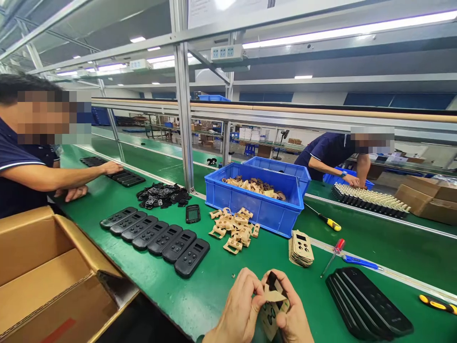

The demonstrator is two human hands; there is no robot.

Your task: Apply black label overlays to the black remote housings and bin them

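Observation:
My left hand (pixel 240 306) and my right hand (pixel 293 309) are together at the bottom centre, both pinching a tan cardboard-coloured panel (pixel 271 308) with button holes and a black part behind it. A stack of the same tan panels (pixel 301 247) lies just beyond my hands. A pile of tan frame pieces (pixel 233 227) sits to the left of the stack. A row of black remote-control shells (pixel 157 235) lies in a diagonal line at the left.
A blue bin (pixel 257 206) of tan parts stands beyond the pile. Stacked black covers (pixel 367 305) lie at the right, near screwdrivers (pixel 332 257). An open cardboard box (pixel 46 276) is at the left. A co-worker's arm (pixel 60 176) reaches over the green belt (pixel 200 290); another person bends over parts far right.

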